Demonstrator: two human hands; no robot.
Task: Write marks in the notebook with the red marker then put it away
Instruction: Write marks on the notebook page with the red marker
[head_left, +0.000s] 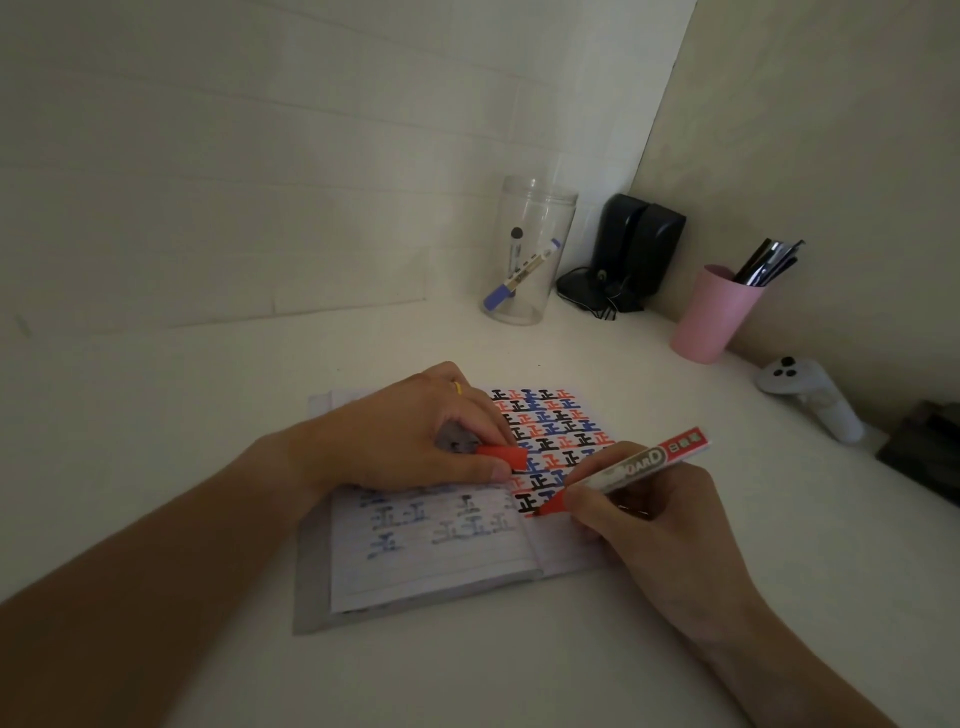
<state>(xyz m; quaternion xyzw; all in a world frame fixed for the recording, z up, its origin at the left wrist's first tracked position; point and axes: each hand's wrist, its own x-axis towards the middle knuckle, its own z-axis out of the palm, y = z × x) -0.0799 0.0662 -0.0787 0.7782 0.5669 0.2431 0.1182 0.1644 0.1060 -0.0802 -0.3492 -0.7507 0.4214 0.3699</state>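
The right hand (670, 514) pinches the red marker (623, 475) in a writing grip, tip down on the notebook (426, 561) at lower centre of the frame, to add a mark below the filled rows. The left hand (410, 436) curls its fingers around the red cap (506, 456), likely kept ready for recapping, while pinning the pages flat. The clear jar (535, 249) up the counter (519, 675) looks like the marker's home.
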